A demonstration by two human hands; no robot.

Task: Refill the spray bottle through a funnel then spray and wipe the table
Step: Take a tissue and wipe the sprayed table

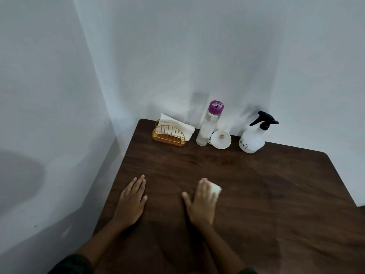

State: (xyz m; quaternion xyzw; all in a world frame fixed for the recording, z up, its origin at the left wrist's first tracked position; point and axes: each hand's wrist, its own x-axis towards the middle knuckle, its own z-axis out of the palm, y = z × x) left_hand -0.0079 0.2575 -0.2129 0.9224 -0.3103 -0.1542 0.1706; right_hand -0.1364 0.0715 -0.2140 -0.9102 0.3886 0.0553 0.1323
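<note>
Two pale walls (197, 46) meet in a corner behind the scene, w/ a soft grey shadow low on the left one. Dark wood-grain tabletop (266, 194) w/ rounded corners sits pushed into that corner and fills the lower centre and right of the view.

Both forearms come up from the bottom edge, dark sleeves (73, 264) just showing. Left grip (131, 202) lies flat on the tabletop, palm down, fingers straight and together, released, holding nothing. Right grip (201, 202) is also flat & released, fingers straight, pressing down on a small white folded wipe (215, 189). The wipe pokes out on the right, past the fingertips. That hand is a bit blurred, so exact finger contact is hard to tell. The two grips are near each other but apart.

Rest stands in a row along the far edge, against the back wall, well apart from both grips:
- Spray bottle (251, 139), at the row's right end: white body, black trigger head on, upright, nozzle pointing left.
- Water bottle (206, 129), mid-row: tall, clear, purple cap on, upright.
- Napkin holder (168, 136), left end: gold wire arch on a base, w/ white napkins (173, 125) standing in it.
- Funnel (220, 139): white, wide mouth tipped toward the camera, just beside the water bottle's base, btw it and the spray bottle. Whether it touches the water bottle, can't tell.
</note>
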